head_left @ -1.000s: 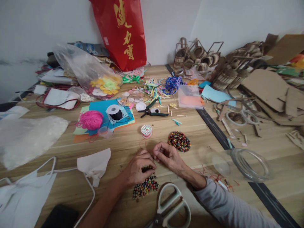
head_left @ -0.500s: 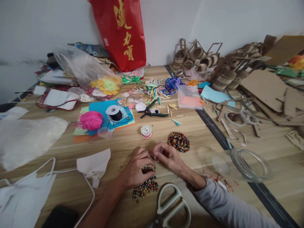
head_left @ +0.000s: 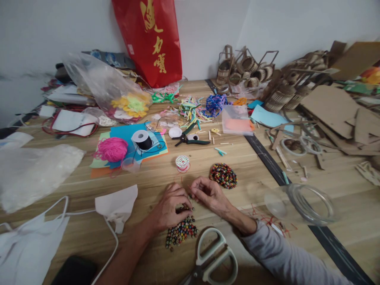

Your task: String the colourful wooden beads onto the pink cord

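My left hand (head_left: 170, 208) rests curled on the wooden table (head_left: 148, 182), its fingertips pinched over the top of a beaded piece of small coloured beads (head_left: 180, 232). My right hand (head_left: 208, 193) is pinched right beside it, fingertips nearly touching the left ones, with a thin red thread running up from them; what it grips is too small to name. A round pile of loose coloured beads (head_left: 223, 175) lies just right of my right hand. A small spool of red thread (head_left: 182, 162) stands just beyond both hands.
Large scissors (head_left: 212, 257) lie at the near edge by my right sleeve. A clear plastic jar (head_left: 299, 204) lies on its side at right. Pliers (head_left: 190, 139), black cord spool (head_left: 143, 139), pink yarn (head_left: 112, 149), coloured paper, plastic bags, a red bag and cardboard baskets crowd the back.
Both hands stay pinched together at the same spot; the fingers shift only slightly. The view drifts a little.
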Demonstrator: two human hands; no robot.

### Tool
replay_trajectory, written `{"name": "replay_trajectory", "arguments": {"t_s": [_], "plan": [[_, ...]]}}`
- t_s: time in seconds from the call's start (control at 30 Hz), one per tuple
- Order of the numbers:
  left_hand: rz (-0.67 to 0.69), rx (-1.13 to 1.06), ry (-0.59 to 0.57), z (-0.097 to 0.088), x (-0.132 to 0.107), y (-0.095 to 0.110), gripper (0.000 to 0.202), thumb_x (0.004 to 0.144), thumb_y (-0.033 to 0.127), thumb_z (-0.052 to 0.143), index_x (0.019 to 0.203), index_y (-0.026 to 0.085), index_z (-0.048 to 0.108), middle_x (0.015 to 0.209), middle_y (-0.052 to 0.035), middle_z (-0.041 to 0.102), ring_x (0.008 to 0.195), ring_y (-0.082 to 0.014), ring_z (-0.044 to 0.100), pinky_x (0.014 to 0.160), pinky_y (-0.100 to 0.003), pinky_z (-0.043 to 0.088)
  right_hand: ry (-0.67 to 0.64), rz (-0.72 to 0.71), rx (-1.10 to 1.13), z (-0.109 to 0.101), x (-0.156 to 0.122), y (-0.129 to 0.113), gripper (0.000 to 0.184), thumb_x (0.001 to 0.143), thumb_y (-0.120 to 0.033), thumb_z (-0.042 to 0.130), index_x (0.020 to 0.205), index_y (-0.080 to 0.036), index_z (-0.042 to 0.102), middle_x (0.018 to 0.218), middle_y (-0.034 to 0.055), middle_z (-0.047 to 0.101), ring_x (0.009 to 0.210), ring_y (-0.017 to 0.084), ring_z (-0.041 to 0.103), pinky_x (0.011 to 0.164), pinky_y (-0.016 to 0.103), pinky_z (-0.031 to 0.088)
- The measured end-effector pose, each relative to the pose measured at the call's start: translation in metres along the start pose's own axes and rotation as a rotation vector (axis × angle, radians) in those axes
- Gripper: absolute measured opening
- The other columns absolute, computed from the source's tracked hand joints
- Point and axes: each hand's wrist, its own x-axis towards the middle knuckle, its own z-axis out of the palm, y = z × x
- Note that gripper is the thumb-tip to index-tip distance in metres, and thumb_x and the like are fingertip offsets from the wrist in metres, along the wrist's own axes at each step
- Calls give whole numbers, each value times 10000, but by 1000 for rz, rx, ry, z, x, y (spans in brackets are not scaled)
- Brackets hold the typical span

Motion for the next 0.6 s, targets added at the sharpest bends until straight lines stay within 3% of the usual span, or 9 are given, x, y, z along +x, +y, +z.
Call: {"name": "replay_trajectory", "arguments": {"t_s": [0.43, 0.6], "plan": [[30, -56, -13, 0, 1, 4, 68, 770, 172, 685, 702, 179, 685, 710, -23, 703, 804, -190, 581, 785, -342, 399, -7, -1, 4, 0, 0, -1, 304, 854, -449, 579, 791, -156, 535, 632, -10, 551, 530, 89, 472, 510, 218, 377], [-46, -241, 72, -3, 2, 3, 70, 763, 196, 665, 696, 194, 683, 710, -20, 703, 783, -182, 605, 774, -317, 447, -11, -5, -18, 0, 0, -2, 316, 854, -470, 575, 796, -161, 536, 628, -13, 556, 532, 88, 477, 513, 216, 390]]}}
